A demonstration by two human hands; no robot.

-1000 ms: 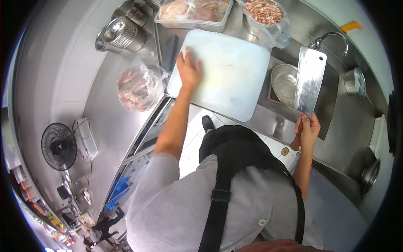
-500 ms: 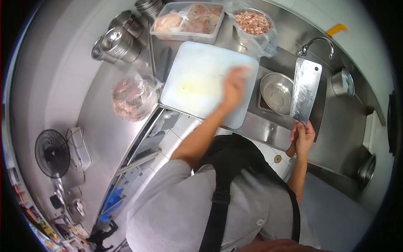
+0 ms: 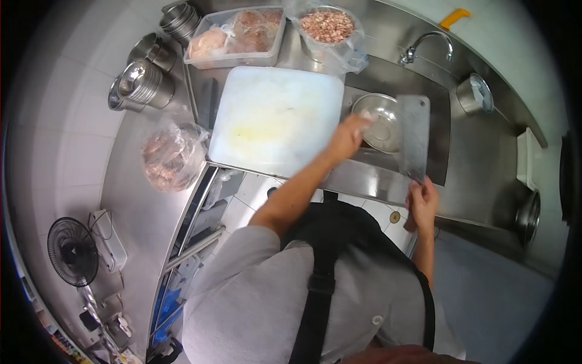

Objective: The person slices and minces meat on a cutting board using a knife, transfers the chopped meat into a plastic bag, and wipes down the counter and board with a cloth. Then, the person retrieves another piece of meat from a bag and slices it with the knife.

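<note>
My right hand (image 3: 424, 201) is wrapped round the handle of a broad cleaver (image 3: 414, 130), whose blade points away from me over the sink. My left hand (image 3: 348, 138) hovers between the right edge of the white cutting board (image 3: 276, 118) and the metal bowl (image 3: 383, 118) in the sink. Its fingertips overlap the near-left rim of the bowl in view and are smeared by motion, so I cannot tell how they are set. A yellowish stain marks the board's surface.
Behind the board stand a plastic tub (image 3: 233, 59) of bagged meat and a container of diced meat (image 3: 327, 27). A bag of meat (image 3: 173, 156) lies on the left counter near stacked metal pots (image 3: 145, 85). The faucet (image 3: 424, 45) arches over the sink. A fan (image 3: 73, 250) stands farther left.
My left hand has moved right, off the board toward the bowl. The cleaver has shifted slightly left and lower, still in my right hand. The whole view has turned a little.
</note>
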